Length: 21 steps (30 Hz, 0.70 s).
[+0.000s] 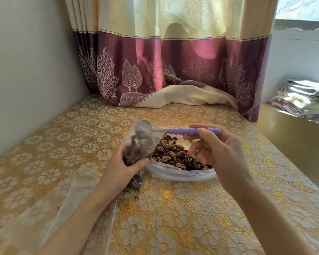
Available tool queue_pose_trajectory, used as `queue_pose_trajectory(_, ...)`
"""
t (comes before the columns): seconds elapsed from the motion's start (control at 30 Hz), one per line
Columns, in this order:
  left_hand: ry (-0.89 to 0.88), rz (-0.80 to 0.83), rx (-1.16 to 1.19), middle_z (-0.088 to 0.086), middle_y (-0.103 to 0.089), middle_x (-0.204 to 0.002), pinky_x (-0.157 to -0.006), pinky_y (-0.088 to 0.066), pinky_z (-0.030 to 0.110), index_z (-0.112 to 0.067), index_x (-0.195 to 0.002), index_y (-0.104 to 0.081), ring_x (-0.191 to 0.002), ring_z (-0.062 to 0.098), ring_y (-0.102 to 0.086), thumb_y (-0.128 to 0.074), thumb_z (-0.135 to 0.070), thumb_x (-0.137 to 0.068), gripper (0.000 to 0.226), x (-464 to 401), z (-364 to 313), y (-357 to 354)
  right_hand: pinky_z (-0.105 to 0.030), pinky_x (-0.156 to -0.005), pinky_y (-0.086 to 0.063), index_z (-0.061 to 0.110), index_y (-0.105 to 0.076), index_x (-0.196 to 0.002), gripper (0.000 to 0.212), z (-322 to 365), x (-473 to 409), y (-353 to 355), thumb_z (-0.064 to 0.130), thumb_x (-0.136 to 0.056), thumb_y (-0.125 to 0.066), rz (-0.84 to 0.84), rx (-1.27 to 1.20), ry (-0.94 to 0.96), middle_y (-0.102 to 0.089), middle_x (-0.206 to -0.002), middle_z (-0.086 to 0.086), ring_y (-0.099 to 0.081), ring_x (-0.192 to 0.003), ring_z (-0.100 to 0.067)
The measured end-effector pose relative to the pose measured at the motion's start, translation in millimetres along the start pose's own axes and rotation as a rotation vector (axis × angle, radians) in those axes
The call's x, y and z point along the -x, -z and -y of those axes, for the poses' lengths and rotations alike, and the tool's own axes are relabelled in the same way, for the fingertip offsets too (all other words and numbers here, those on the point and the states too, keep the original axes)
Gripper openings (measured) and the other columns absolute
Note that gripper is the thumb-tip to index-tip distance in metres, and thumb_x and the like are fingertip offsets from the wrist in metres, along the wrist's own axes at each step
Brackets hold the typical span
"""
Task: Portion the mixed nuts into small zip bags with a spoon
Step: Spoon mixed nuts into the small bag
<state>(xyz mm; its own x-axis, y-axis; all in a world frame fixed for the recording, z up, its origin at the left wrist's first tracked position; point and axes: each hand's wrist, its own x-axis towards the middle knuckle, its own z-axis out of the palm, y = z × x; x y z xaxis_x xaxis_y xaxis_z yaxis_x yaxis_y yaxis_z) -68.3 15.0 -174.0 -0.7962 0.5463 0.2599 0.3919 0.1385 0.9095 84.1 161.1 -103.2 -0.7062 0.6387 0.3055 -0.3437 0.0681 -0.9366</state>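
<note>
My left hand (124,167) grips a small clear zip bag (140,142), held upright above the table and partly filled with mixed nuts. My right hand (215,153) pinches the purple beaded handle of a metal spoon (191,131). The spoon's bowl sits inside the open mouth of the small bag. Behind and to the right of the bag lies a large open plastic bag (180,174) heaped with mixed nuts (175,154), walnuts and dark pieces among them.
Several empty clear zip bags (75,196) lie flat on the table at the left, under my left forearm. The table (191,218) wears a gold floral cover. A purple and cream curtain (173,70) hangs behind, with folded cloths (300,98) on a ledge at right.
</note>
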Motion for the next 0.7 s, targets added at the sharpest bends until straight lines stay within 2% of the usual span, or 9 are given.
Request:
queue_pose_trajectory(0.13,-0.003,-0.001,0.004,-0.017,-0.061,-0.096,-0.060,-0.042,0.004,-0.039,-0.093,-0.050,-0.079,-0.015,-0.057,-0.077,-0.029,-0.070,0.036,0,-1,0,-0.018,-0.039,-0.037,0.000,-0.064,-0.096,0.017,0,-4,6,0.001,-0.094,-0.047,-0.033,-0.037,0.045,-0.071,-0.079,-0.016,-0.059,-0.052,-0.016)
queue_pose_trajectory(0.3,0.021,-0.012,0.082,-0.012,-0.064,-0.092,-0.061,-0.045,0.009,-0.036,-0.094,-0.055,-0.080,-0.005,-0.061,-0.070,-0.050,-0.054,0.044,1,-4,-1,-0.017,-0.041,-0.036,0.001,-0.061,-0.085,0.020,-3,-15,24,0.007,-0.095,-0.045,-0.162,-0.097,0.068,-0.073,-0.089,-0.019,-0.055,-0.052,-0.014)
queue_pose_trajectory(0.43,0.007,-0.034,0.067,-0.005,-0.065,-0.097,-0.067,-0.046,0.017,-0.031,-0.100,-0.058,-0.086,0.005,-0.062,-0.069,-0.049,-0.059,0.046,2,-2,-1,-0.017,-0.041,-0.039,0.003,-0.060,-0.075,0.020,-16,-26,44,0.006,-0.091,-0.049,-0.347,-0.092,0.020,-0.073,-0.073,-0.013,-0.055,-0.051,-0.012)
queue_pose_trajectory(0.5,0.015,-0.043,0.065,-0.004,-0.065,-0.099,-0.073,-0.050,0.026,-0.033,-0.099,-0.058,-0.091,0.010,-0.062,-0.068,-0.050,-0.062,0.042,2,-2,-1,-0.019,-0.043,-0.040,0.001,-0.060,-0.079,0.017,-23,-30,54,0.005,-0.091,-0.049,-0.436,-0.032,0.010,-0.072,-0.065,-0.008,-0.057,-0.053,-0.012)
queue_pose_trajectory(0.6,0.017,-0.046,0.079,-0.003,-0.066,-0.097,-0.080,-0.054,0.041,-0.034,-0.094,-0.058,-0.090,0.014,-0.063,-0.065,-0.053,-0.062,0.038,2,-3,-1,-0.021,-0.047,-0.043,0.007,-0.060,-0.081,0.014,-29,-33,65,0.008,-0.090,-0.049,-0.516,0.129,0.047,-0.073,-0.069,-0.005,-0.060,-0.057,-0.013)
queue_pose_trajectory(0.7,0.015,-0.053,0.084,-0.003,-0.067,-0.095,-0.081,-0.053,0.044,-0.033,-0.093,-0.059,-0.089,0.014,-0.064,-0.066,-0.054,-0.060,0.039,2,-4,-1,-0.028,-0.053,-0.048,0.014,-0.061,-0.083,0.014,-31,-33,69,0.009,-0.087,-0.049,-0.531,0.330,0.108,-0.074,-0.076,-0.005,-0.063,-0.061,-0.013)
